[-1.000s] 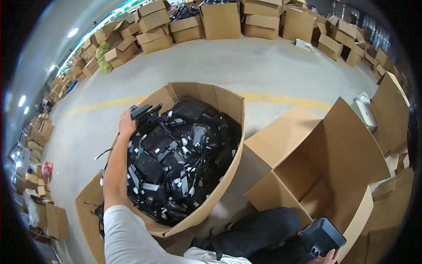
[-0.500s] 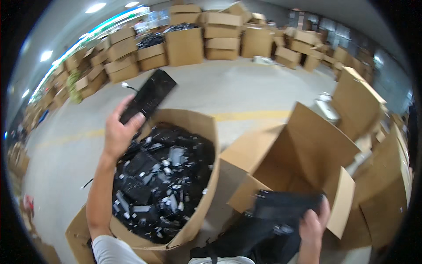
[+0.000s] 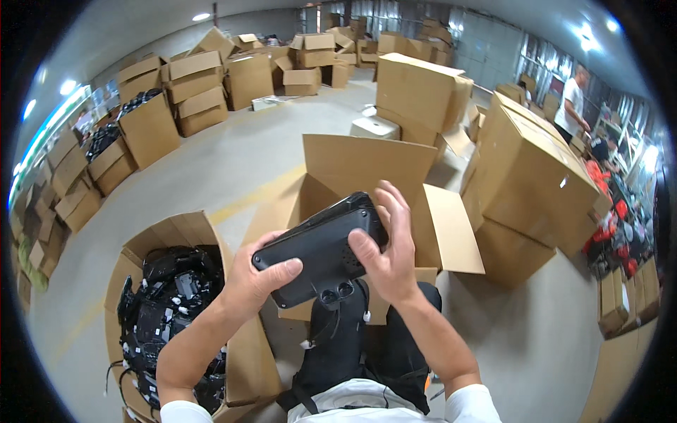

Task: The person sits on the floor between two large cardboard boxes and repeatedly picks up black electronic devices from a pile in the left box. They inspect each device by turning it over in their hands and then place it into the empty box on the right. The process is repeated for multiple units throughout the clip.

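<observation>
In front of me, over my lap, I hold a flat black plastic housing (image 3: 321,254) at a slant. It has rounded corners, a patch of small holes at its right end and two round openings along its lower edge. Thin cables with white connectors (image 3: 307,344) dangle below it. Another black layer shows along its top edge; whether that is a second housing I cannot tell. My left hand (image 3: 264,278) grips the left end, thumb on the face. At the right end my right hand (image 3: 391,247) holds it, thumb on the face and fingers raised behind.
A carton full of black housings and cables (image 3: 113,310) stands at my left. Directly ahead is an open carton (image 3: 367,158) with raised flaps. Big closed cartons (image 3: 536,162) stand to the right, near a white stool (image 3: 374,128). A person (image 3: 570,106) stands at far right.
The black pieces, held apart one in each hand, have come together in front of me with both hands on them. My view has turned to the right.
</observation>
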Motion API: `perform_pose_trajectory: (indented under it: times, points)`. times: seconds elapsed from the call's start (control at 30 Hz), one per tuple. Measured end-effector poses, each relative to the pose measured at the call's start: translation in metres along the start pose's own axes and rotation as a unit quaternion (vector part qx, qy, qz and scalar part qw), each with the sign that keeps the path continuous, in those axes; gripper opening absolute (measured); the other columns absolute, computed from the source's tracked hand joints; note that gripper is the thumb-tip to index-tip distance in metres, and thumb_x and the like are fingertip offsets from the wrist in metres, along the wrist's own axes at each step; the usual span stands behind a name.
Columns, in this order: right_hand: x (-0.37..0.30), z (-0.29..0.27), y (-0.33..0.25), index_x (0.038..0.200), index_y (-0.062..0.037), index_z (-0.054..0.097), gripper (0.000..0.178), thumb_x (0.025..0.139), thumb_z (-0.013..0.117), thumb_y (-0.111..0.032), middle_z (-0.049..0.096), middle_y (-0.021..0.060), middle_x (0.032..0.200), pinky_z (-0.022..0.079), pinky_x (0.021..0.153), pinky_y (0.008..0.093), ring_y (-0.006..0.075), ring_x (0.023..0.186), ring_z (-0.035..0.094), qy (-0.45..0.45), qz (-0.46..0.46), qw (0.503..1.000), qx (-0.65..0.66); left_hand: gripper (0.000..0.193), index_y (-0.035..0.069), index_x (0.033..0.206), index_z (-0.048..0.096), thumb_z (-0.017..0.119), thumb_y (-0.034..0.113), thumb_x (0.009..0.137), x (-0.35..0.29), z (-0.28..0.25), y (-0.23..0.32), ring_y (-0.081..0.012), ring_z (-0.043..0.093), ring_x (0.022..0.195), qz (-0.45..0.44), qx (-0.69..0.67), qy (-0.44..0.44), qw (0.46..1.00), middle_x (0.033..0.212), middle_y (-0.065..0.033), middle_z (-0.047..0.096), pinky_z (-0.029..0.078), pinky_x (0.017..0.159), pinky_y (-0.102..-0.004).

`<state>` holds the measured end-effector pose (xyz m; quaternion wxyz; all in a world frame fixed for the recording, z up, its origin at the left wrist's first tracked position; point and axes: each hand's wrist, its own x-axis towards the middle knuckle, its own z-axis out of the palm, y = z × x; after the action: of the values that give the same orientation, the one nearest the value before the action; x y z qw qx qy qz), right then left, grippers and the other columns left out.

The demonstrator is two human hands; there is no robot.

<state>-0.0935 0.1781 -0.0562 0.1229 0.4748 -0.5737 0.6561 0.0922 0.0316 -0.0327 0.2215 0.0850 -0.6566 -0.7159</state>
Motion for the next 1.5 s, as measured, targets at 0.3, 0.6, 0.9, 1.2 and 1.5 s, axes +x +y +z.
perform_pose_trajectory:
  times: [0.3, 0.6, 0.9, 1.2, 1.5]
  points:
    - [0.064, -0.015, 0.015, 0.115, 0.0045, 0.058, 0.048, 0.093, 0.077, -0.034, 0.066, 0.0113, 0.086, 0.055, 0.07, 0.0291, 0.0172, 0.079, 0.066, 0.09, -0.02, 0.996, -0.006, 0.049, 0.0, 0.111, 0.059, 0.069, 0.047, 0.097, 0.101, 0.062, 0.003, -0.0141, 0.069, 0.089, 0.055, -0.146, 0.173, 0.972, 0.1, -0.0081, 0.067, 0.059, 0.08, -0.0288]
    - [0.113, -0.079, 0.056, 0.123, 0.0074, 0.054, 0.059, 0.086, 0.083, -0.029, 0.07, 0.0139, 0.101, 0.057, 0.081, 0.031, 0.0179, 0.092, 0.067, -0.186, 0.107, 0.974, -0.068, 0.076, -0.003, 0.137, 0.048, 0.062, 0.06, 0.097, 0.183, 0.019, -0.06, -0.0168, 0.058, 0.113, 0.142, -0.09, 0.019, 0.986, 0.116, -0.0127, 0.062, 0.048, 0.1, -0.0315]
    - [0.094, -0.099, 0.124, 0.117, 0.0039, 0.059, 0.057, 0.087, 0.083, -0.038, 0.066, 0.0079, 0.095, 0.054, 0.075, 0.026, 0.0112, 0.086, 0.062, -0.034, 0.228, 0.97, 0.073, 0.059, -0.001, 0.135, 0.054, 0.07, 0.014, 0.079, 0.127, -0.227, -0.323, -0.0431, 0.066, 0.113, -0.284, 0.567, 0.099, 0.767, 0.115, -0.0307, 0.068, 0.053, 0.097, -0.0469]
    - [0.076, -0.088, 0.146, 0.12, 0.0038, 0.055, 0.062, 0.087, 0.083, -0.04, 0.066, 0.0105, 0.104, 0.056, 0.083, 0.0285, 0.0145, 0.095, 0.065, -0.059, 0.265, 0.956, 0.109, 0.062, -0.005, 0.131, 0.059, 0.077, 0.031, 0.084, 0.128, -0.075, -0.197, -0.0368, 0.065, 0.117, -0.273, 0.616, -0.186, 0.715, 0.12, -0.0324, 0.066, 0.05, 0.101, -0.0446]
    - [0.082, -0.035, 0.192, 0.127, 0.0009, 0.054, 0.061, 0.089, 0.08, -0.04, 0.063, 0.0064, 0.111, 0.052, 0.086, 0.0277, 0.0118, 0.098, 0.061, -0.048, 0.371, 0.858, 0.352, 0.033, 0.001, 0.117, 0.062, 0.075, 0.019, 0.094, 0.188, 0.029, -0.163, -0.0168, 0.065, 0.083, -0.17, -0.029, -0.077, 0.982, 0.09, -0.008, 0.065, 0.057, 0.078, -0.0341]
